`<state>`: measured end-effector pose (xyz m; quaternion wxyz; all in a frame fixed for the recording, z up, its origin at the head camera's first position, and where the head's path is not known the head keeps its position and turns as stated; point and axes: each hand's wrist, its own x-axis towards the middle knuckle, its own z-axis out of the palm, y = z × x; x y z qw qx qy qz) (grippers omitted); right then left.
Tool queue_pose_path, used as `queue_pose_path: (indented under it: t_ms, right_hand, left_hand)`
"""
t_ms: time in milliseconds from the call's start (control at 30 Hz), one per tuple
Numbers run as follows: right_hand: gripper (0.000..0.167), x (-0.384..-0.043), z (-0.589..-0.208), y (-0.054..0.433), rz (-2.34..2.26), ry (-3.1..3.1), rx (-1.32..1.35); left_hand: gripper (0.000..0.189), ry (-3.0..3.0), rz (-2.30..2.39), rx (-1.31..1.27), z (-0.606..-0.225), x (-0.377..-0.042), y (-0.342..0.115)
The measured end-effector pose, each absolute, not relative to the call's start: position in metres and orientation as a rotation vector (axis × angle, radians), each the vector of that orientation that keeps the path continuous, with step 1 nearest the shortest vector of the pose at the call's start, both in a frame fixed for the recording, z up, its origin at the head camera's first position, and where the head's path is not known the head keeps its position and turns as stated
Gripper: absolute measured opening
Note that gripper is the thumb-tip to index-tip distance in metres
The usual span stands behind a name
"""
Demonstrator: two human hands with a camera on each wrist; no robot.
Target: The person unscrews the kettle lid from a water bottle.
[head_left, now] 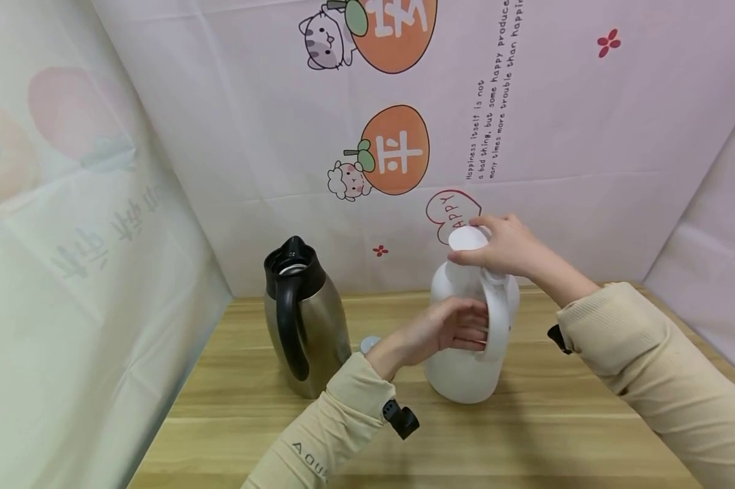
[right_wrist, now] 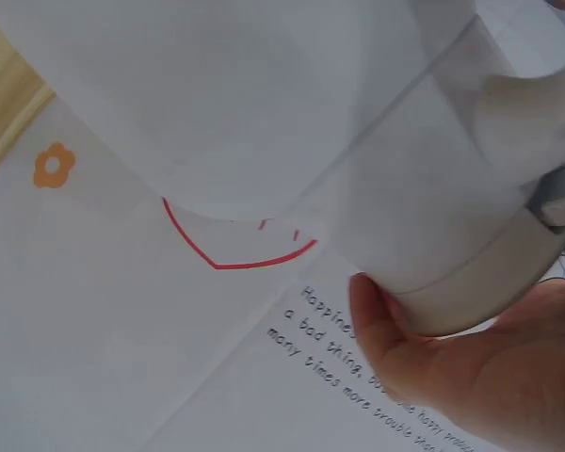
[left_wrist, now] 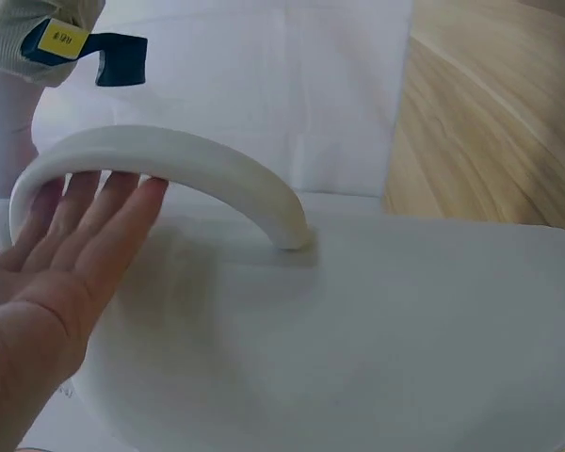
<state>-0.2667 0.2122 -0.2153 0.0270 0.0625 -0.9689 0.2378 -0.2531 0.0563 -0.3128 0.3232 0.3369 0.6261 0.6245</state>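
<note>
A white insulated jug [head_left: 459,377] stands upright at the right of the wooden table. My right hand [head_left: 507,246] grips its round white lid [head_left: 467,238] at the top, thumb on the near side and fingers on the far side; the right wrist view shows the fingertips against the lid's rim [right_wrist: 480,292]. My left hand [head_left: 441,331] has its fingers passed through the jug's curved handle [head_left: 497,319]. In the left wrist view these fingers [left_wrist: 94,221] lie nearly straight, touching the handle's inner side. To the left stands a steel jug [head_left: 331,326] with a black handle, its top uncovered.
A small pale round piece [head_left: 369,343] lies on the table [head_left: 221,421] between the jugs, partly hidden by the left wrist. A printed white cloth [head_left: 270,136] hangs right behind the jugs, and another cloth [head_left: 98,272] hangs along the left side.
</note>
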Motion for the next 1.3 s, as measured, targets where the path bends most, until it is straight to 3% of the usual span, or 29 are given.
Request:
queue_pose_path:
  t_ms: [367,933,1300]
  right_hand:
    - [0.087,-0.267,-0.212,0.204,0.649,-2.996,0.163]
    - [0.082,-0.271,-0.221,0.194,0.767,-2.92,0.173]
    - [0.079,-0.276,-0.215,0.194,0.662,-2.971,0.328]
  left_hand:
    - [0.031,1.888,1.678,0.845,-0.31,-0.249,0.069]
    - [0.03,1.928,1.692,0.876,-0.315,-0.251,0.058]
    - [0.029,1.933,1.665,0.938,-0.316,-0.251,0.056]
